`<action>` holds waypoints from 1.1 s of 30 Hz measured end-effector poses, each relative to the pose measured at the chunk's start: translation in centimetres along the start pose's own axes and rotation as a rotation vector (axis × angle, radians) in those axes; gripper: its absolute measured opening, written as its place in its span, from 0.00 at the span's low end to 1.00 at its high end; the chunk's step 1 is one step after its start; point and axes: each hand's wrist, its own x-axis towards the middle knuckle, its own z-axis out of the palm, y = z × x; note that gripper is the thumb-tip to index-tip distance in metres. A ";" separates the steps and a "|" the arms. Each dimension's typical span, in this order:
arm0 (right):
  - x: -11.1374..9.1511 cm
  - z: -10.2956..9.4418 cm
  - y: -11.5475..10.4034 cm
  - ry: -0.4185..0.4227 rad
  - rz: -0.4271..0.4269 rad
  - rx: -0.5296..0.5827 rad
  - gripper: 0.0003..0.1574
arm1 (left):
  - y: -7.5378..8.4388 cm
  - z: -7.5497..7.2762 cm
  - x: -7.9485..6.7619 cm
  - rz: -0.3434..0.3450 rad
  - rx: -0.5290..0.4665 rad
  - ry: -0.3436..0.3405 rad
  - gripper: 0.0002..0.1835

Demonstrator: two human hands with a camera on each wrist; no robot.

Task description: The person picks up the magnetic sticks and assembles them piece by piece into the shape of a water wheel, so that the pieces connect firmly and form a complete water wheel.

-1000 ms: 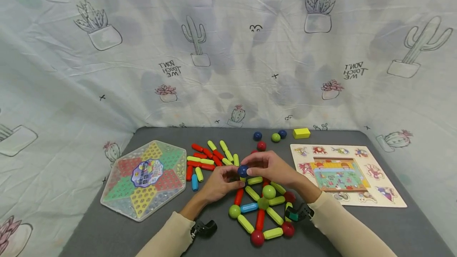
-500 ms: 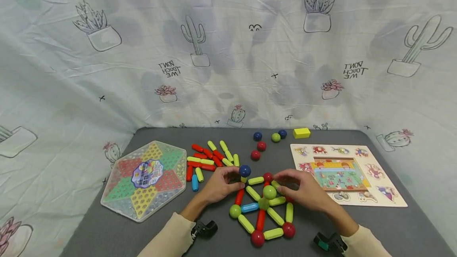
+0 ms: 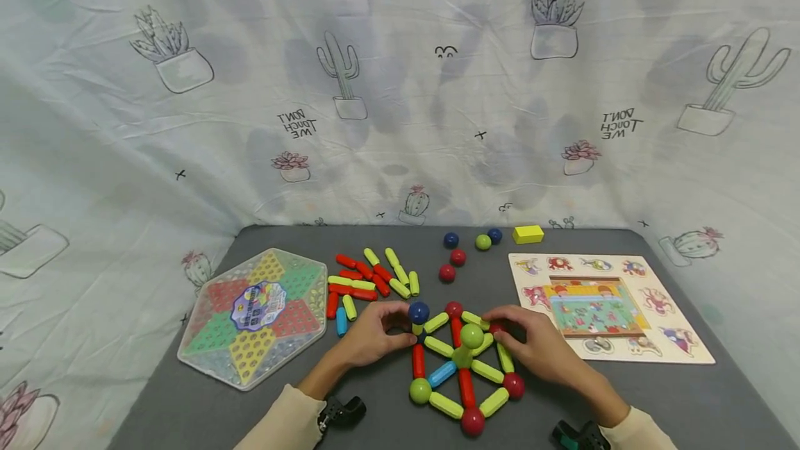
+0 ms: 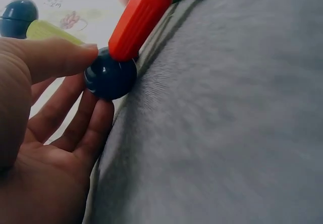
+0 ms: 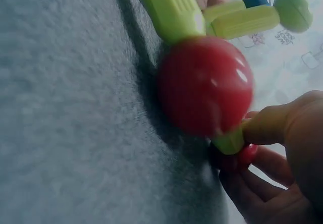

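A wheel-shaped frame of magnetic rods and balls lies on the table, with a green ball [image 3: 472,336] raised over its hub. My left hand [image 3: 373,335] pinches the lower blue ball [image 4: 110,75] at the frame's left corner, thumb in front and fingers behind. From that ball a short yellow-green rod [image 3: 417,329] stands up, topped by another blue ball [image 3: 419,312]. At the right corner, my right hand [image 3: 540,342] grips a red ball [image 5: 247,154], partly hidden by the fingers. A nearer red ball [image 5: 207,85] fills much of the right wrist view.
Loose red and yellow-green rods [image 3: 362,283] lie behind the left hand. Several loose balls [image 3: 458,257] and a yellow block [image 3: 528,234] sit at the back. A hexagonal board game box [image 3: 256,318] is left; a wooden puzzle board [image 3: 678,304] is right.
My right hand has left the upper blue ball and moved right to the red corner ball. The frame has turned counterclockwise a little, its left corner coming nearer with my left hand.
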 end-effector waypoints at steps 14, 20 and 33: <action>3.4 1.5 2.0 -0.074 0.041 0.285 0.15 | 0.5 -3.4 -4.4 -0.035 -0.109 -0.012 0.22; 4.0 2.1 2.4 -0.086 0.015 0.347 0.15 | 0.1 -7.5 -7.2 0.002 -0.157 0.070 0.22; 3.9 2.4 2.4 -0.073 0.013 0.356 0.14 | 0.7 -8.4 -7.3 0.145 0.799 0.203 0.22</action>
